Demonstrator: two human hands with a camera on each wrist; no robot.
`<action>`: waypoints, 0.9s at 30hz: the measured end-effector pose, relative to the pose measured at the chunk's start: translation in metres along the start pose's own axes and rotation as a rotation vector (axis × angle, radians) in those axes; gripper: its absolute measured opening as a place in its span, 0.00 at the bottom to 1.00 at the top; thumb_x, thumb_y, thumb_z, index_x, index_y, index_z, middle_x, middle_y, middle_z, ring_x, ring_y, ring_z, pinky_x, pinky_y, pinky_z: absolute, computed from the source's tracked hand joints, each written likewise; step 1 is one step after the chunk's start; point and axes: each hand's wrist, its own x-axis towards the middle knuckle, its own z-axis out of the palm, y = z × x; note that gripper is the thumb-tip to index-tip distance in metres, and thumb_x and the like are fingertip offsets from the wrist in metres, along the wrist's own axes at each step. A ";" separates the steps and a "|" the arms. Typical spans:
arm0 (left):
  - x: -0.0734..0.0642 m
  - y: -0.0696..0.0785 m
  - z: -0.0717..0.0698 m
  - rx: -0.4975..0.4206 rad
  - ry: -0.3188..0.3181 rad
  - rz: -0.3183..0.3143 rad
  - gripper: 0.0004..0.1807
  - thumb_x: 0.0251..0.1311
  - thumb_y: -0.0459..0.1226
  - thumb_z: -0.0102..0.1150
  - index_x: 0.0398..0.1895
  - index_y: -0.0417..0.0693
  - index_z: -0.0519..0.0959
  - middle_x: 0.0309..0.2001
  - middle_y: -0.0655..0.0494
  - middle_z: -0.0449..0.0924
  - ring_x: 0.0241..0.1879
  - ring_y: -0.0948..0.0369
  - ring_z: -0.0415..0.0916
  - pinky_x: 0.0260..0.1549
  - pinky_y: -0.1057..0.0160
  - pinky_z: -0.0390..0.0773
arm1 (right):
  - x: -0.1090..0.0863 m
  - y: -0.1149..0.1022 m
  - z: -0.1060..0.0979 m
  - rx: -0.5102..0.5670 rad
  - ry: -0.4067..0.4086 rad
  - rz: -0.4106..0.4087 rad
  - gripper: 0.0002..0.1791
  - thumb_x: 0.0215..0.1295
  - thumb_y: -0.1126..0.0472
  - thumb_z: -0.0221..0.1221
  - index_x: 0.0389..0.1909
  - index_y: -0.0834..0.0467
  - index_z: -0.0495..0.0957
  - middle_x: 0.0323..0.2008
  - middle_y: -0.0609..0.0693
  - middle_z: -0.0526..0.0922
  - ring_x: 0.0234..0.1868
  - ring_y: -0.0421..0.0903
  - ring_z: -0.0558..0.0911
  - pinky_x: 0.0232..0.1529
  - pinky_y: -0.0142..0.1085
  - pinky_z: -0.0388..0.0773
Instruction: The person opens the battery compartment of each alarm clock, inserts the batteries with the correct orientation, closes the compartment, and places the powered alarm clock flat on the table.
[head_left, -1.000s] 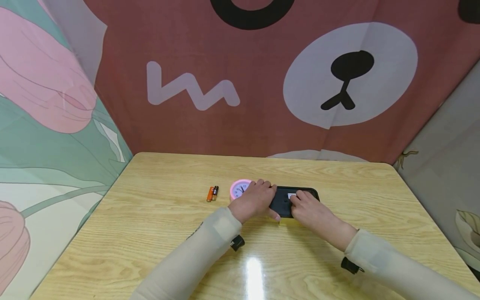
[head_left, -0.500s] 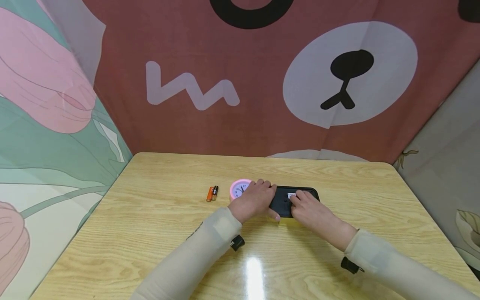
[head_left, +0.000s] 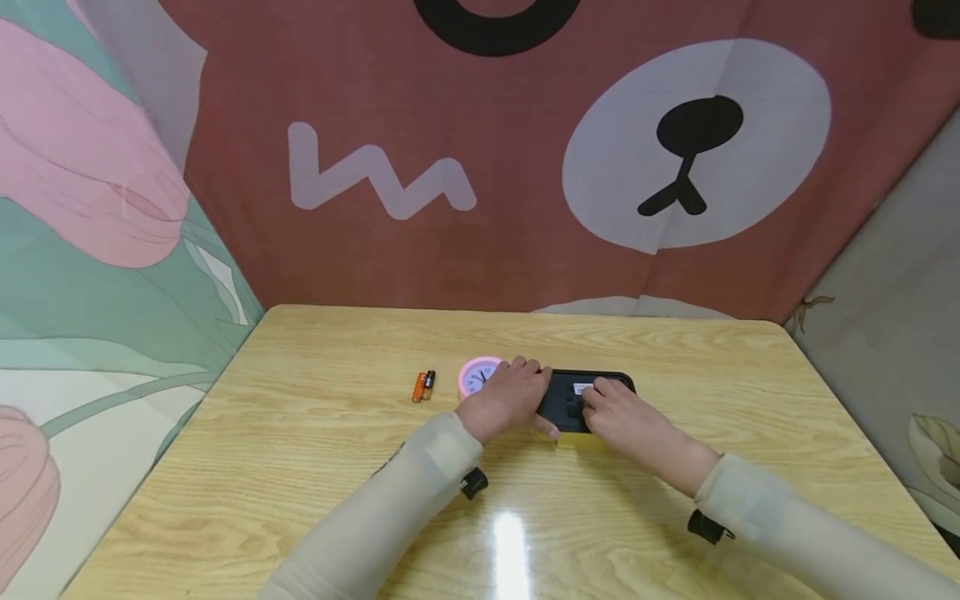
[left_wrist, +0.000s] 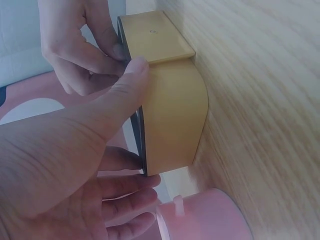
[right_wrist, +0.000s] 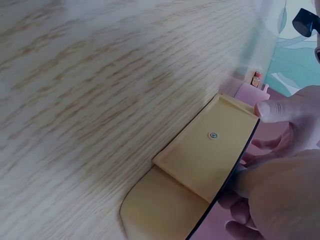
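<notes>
A yellow box-shaped device with a black back (head_left: 562, 390) lies back-up on the table. A white label and a small dark recess or raised patch show on that back. My left hand (head_left: 506, 400) grips the device's left end; in the left wrist view the thumb (left_wrist: 135, 72) presses the yellow side and the fingers reach the opposite edge. My right hand (head_left: 622, 417) has bent fingers with tips on the black back beside the dark patch; whether they pinch a part is hidden. In the right wrist view, the yellow side (right_wrist: 200, 145) has a screw.
A round pink clock (head_left: 474, 377) stands left of the device, partly behind my left hand. Farther left, two batteries (head_left: 423, 387) lie side by side on the wooden table (head_left: 337, 467). A printed cloth (head_left: 517, 250) hangs behind the table.
The right fingers have shifted slightly on the black back, and a dark patch now shows beside their tips. The left hand keeps its grip; the device stays in place.
</notes>
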 end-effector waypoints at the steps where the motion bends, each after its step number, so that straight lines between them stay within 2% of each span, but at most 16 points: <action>1: 0.000 0.000 0.000 0.002 0.001 -0.001 0.56 0.51 0.69 0.64 0.78 0.51 0.60 0.71 0.53 0.69 0.66 0.56 0.67 0.68 0.54 0.68 | 0.000 0.000 0.000 -0.001 -0.003 0.002 0.04 0.57 0.66 0.70 0.30 0.61 0.85 0.33 0.52 0.76 0.35 0.49 0.68 0.44 0.43 0.76; 7: 0.001 0.000 -0.001 0.007 -0.002 0.000 0.56 0.51 0.69 0.64 0.79 0.51 0.60 0.71 0.53 0.69 0.66 0.55 0.67 0.68 0.54 0.68 | 0.001 0.001 -0.001 0.021 -0.031 0.023 0.05 0.57 0.66 0.71 0.34 0.62 0.86 0.35 0.53 0.78 0.37 0.50 0.70 0.46 0.44 0.77; 13: 0.001 0.000 0.000 0.001 -0.008 0.000 0.56 0.51 0.69 0.64 0.79 0.51 0.60 0.72 0.53 0.68 0.65 0.56 0.67 0.67 0.54 0.68 | -0.001 0.005 -0.007 0.117 -0.061 0.071 0.11 0.54 0.68 0.73 0.38 0.62 0.86 0.39 0.54 0.83 0.41 0.51 0.75 0.52 0.46 0.78; 21: 0.001 -0.002 0.001 0.012 0.003 0.008 0.56 0.51 0.69 0.63 0.79 0.51 0.60 0.71 0.53 0.69 0.64 0.56 0.68 0.66 0.54 0.70 | 0.001 0.009 -0.009 0.114 -0.015 0.070 0.19 0.45 0.66 0.79 0.40 0.62 0.85 0.39 0.54 0.82 0.42 0.50 0.77 0.53 0.45 0.79; 24: 0.001 -0.002 0.001 0.010 0.002 0.007 0.56 0.51 0.70 0.63 0.79 0.51 0.59 0.71 0.53 0.69 0.65 0.56 0.68 0.66 0.54 0.70 | 0.001 0.009 -0.007 0.099 0.005 0.064 0.19 0.44 0.66 0.79 0.40 0.62 0.85 0.39 0.55 0.82 0.42 0.50 0.78 0.52 0.45 0.80; 27: 0.001 -0.001 0.001 0.007 0.005 0.005 0.56 0.51 0.69 0.64 0.79 0.51 0.60 0.71 0.54 0.69 0.64 0.56 0.68 0.66 0.55 0.70 | 0.001 0.010 -0.006 0.075 0.033 0.060 0.16 0.48 0.67 0.77 0.39 0.62 0.85 0.38 0.55 0.82 0.41 0.50 0.77 0.50 0.44 0.80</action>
